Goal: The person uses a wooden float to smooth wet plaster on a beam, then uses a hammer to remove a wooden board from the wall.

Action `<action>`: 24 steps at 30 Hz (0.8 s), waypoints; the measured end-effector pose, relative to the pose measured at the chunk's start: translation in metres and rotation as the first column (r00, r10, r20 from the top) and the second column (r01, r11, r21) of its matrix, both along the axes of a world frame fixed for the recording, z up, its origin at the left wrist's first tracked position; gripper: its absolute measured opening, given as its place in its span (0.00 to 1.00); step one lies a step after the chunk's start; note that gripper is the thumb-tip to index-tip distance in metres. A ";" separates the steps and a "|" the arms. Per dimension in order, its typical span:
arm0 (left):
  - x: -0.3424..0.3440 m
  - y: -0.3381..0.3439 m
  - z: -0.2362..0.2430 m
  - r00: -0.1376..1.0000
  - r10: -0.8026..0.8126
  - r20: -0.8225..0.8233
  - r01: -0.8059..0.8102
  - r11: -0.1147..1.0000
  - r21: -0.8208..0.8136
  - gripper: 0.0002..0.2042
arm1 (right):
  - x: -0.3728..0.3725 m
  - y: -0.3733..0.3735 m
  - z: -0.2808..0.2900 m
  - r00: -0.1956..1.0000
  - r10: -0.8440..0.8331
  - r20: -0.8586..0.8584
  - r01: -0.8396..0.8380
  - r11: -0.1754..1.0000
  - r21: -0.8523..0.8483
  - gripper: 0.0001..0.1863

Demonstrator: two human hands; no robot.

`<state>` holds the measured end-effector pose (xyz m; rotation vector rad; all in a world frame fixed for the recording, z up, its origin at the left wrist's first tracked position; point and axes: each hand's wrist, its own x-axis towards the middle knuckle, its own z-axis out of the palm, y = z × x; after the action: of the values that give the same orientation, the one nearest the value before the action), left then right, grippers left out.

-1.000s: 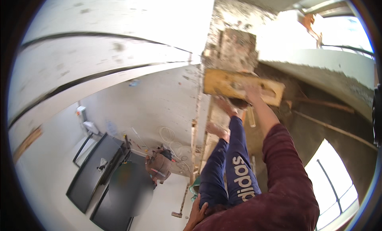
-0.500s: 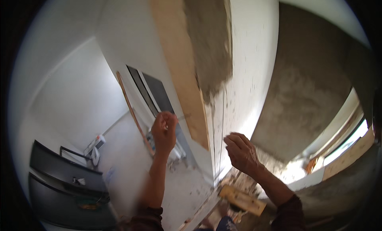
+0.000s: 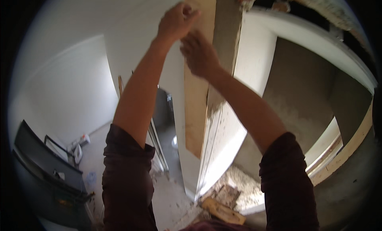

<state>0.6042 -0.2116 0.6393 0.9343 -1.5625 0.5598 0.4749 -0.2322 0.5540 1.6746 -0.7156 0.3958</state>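
Both up: L hand (image 3: pixel 175 25), higher; R hand (image 3: pixel 200 56) just below it, more squarely in front of tan board (image 3: pixel 195 115) in view. Board's long axis approx. vert., running up behind and below fingers; grey plastered strip (image 3: pixel 227 36) adjoins its R side. L fingers curled, R fingers part-bent, bunched. Contents of either grip, contact w/ board: can't tell.

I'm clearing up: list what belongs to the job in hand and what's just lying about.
Likely in the job:
upright board behind left hand and right hand
plaster strip beside it

Seemingly lying about:
yellow board, lower edge
dark panels, left
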 end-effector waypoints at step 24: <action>-0.021 0.022 -0.390 0.902 0.101 -0.420 0.230 0.710 0.665 0.23 | 0.005 0.014 -0.015 0.980 -0.193 -0.054 0.187 0.978 -0.088 0.30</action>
<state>0.5827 -0.1896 0.2496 1.4530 -1.3856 -0.3498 0.4797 -0.2178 0.5393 1.5189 -0.7949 0.2336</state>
